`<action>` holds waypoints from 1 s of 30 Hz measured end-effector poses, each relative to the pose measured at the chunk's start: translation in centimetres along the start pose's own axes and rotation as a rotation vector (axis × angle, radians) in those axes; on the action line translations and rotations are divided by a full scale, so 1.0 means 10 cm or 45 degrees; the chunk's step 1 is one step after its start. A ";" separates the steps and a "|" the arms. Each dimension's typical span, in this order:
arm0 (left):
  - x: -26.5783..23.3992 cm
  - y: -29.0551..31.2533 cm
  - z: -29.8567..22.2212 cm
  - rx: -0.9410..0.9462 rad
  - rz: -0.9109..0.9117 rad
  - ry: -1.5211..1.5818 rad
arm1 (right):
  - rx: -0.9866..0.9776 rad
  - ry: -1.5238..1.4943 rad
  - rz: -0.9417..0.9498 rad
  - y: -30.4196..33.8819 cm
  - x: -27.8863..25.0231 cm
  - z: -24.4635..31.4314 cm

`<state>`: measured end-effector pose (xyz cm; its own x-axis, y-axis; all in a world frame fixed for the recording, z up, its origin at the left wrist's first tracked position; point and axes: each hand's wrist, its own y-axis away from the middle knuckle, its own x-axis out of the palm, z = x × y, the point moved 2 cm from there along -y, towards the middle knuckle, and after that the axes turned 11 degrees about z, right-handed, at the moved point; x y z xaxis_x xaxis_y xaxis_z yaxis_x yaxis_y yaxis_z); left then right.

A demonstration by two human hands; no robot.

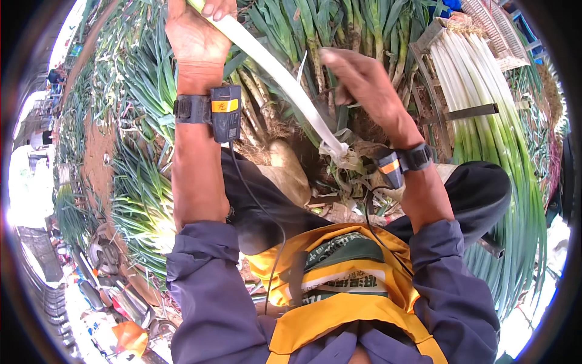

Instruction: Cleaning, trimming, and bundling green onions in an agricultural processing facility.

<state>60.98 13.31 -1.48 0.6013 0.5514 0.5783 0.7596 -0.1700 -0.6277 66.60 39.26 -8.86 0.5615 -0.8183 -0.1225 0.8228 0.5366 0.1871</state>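
Note:
At the top, my left hand is closed around a long green onion. Its white stalk slants down to the right, and the root end hangs over a heap of scraps between my legs. A thin strip of skin sticks out from the stalk partway along. My right hand is raised to the right of the stalk, apart from it. Its fingers are bent forward with the thumb away from them, and nothing shows in them. Unpeeled green onions with soil on their bases lie just ahead.
At the right, a metal rack holds a bundle of peeled green onions, leaves trailing toward me. More leafy onions lie along the left. A white plastic crate stands at the far right. Cables run from both wrist devices.

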 end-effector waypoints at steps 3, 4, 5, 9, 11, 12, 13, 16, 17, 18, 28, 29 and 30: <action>-0.04 -0.03 0.09 -0.045 0.023 0.626 | -0.007 -0.184 0.390 -0.17 0.17 -0.07; -0.04 -0.03 0.11 -0.092 0.021 1.201 | -0.007 -0.185 0.390 -0.16 0.17 -0.10; -0.03 -0.01 0.09 -0.086 0.010 1.196 | -0.054 -0.258 0.347 -0.15 0.19 -0.13; 0.05 0.03 -0.15 0.003 0.020 0.049 | 0.015 -0.483 0.115 -0.19 0.21 -0.73; 0.06 0.06 -0.15 0.003 0.018 0.050 | 0.104 0.011 -0.169 -0.22 -0.05 -1.26; 0.07 0.00 -0.04 -0.006 -0.012 0.053 | 0.176 0.405 -0.290 -0.11 -0.31 -1.87; 0.04 -0.08 0.07 -0.015 -0.037 0.052 | 0.248 0.797 -0.408 -0.03 -0.57 -2.32; -0.06 -0.06 -0.05 0.047 -0.284 -0.252 | -0.055 1.096 -0.522 0.21 -0.20 -2.27; -0.16 -0.07 -0.11 0.058 -0.345 -0.378 | -0.064 1.093 -0.503 0.19 -0.09 -2.03; -0.20 -0.02 -0.14 0.063 -0.355 -0.393 | -0.150 0.800 -0.437 0.10 0.03 -1.58; -0.02 -0.08 0.00 0.186 -0.578 -0.391 | -0.634 0.643 -0.427 -0.28 0.65 -0.20; -0.01 -0.09 0.00 0.188 -0.577 -0.389 | -0.660 0.680 -0.490 -0.31 0.67 -0.21; -0.01 -0.10 0.01 0.231 -0.582 -0.342 | -0.685 0.717 -0.554 -0.34 0.67 -0.22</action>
<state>60.19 13.50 -0.97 0.1181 0.7288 0.6745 0.8589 0.2658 -0.4377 67.79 32.43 -12.49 0.0331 -0.8255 -0.5634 0.8230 0.3424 -0.4532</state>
